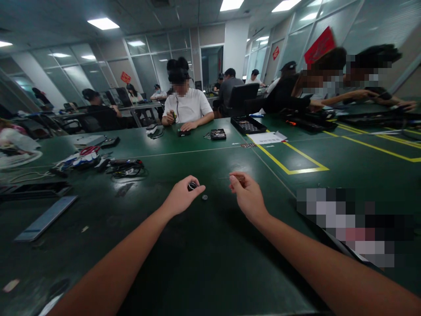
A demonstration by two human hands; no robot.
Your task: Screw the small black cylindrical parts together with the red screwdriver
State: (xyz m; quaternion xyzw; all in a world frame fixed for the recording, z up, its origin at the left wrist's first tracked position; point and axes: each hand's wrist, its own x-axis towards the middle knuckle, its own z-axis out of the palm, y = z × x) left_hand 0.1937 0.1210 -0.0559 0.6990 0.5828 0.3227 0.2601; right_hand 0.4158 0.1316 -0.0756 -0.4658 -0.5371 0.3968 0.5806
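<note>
My left hand [184,193] is closed around a small round black part [192,186] with a silvery rim, held a little above the green table [200,245]. Just right of its thumb, a small grey disc-shaped piece [204,197] lies on the tabletop. My right hand [246,193] pinches a slim screwdriver [241,177] with a brownish handle. Its thin shaft points left toward my left hand, without touching the round part. The fingers hide most of the handle.
Cables and a black device [126,166] lie left, beyond a flat grey-blue panel [48,218]. A black parts tray [248,124], a white paper [268,137] and yellow tape [307,170] are ahead right. Opposite sits a co-worker in a white shirt [190,105].
</note>
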